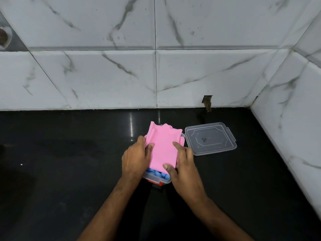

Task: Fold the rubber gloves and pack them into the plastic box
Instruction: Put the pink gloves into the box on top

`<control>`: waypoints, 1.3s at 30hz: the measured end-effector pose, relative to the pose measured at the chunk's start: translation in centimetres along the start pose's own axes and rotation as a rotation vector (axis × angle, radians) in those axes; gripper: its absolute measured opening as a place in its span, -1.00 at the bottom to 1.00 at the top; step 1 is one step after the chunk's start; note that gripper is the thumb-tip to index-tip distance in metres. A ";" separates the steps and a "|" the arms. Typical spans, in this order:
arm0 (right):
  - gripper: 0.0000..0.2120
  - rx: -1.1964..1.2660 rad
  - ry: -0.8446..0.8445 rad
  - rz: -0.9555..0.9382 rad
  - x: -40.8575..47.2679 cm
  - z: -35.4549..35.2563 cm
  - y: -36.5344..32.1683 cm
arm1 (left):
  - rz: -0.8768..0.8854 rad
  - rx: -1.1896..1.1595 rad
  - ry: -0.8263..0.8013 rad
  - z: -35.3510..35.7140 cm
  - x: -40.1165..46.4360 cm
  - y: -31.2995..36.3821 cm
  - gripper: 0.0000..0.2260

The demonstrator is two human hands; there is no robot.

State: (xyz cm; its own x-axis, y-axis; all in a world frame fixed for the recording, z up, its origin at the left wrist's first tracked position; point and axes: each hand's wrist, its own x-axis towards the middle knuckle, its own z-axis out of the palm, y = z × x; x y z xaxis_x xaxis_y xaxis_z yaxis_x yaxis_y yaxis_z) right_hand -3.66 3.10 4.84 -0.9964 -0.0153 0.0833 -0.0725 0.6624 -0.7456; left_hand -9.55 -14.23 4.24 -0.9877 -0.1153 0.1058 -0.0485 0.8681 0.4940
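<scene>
A folded pink rubber glove (162,145) lies over a clear plastic box (152,179) on the black counter. Its far end sticks out past the box's back rim. Blue rubber glove fingers (159,174) show inside the box at its near end. My left hand (136,158) grips the pink glove's left edge, thumb on top. My right hand (182,164) holds the right edge, with thumb and forefinger pressing on the pink surface. The box's clear lid (210,139) lies flat on the counter just right of the box.
The black glossy counter (69,171) runs to a marble-tiled wall (156,75) at the back and another tiled wall (295,119) on the right. A small hole (207,101) breaks the tile above the counter behind the lid.
</scene>
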 end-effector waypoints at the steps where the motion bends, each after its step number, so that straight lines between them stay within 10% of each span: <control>1: -0.36 0.014 0.016 0.023 0.2 -0.1 0.0 | -0.005 -0.004 -0.009 -0.1 -0.1 0.0 -0.79; 11: -0.45 -0.295 0.031 0.058 0.8 0.8 -0.9 | -0.077 -0.073 0.059 -0.2 -1.0 -0.1 -0.45; 24: -0.42 -0.206 -0.069 0.087 0.7 1.0 -1.6 | -0.106 -0.164 0.069 0.1 -0.3 0.6 -0.90; 39: -0.56 -0.259 -0.207 0.188 3.0 -0.2 -3.7 | -0.225 -0.350 0.108 -0.2 0.1 -0.8 -0.82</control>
State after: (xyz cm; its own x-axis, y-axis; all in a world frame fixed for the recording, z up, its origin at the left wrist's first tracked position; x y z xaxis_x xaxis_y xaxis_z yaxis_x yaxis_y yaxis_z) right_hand -6.35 0.76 7.96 -0.9810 -0.0092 -0.1940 0.0991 0.8350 -0.5412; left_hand -9.57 -15.00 4.05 -0.9360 -0.3495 0.0423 -0.1896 0.6016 0.7760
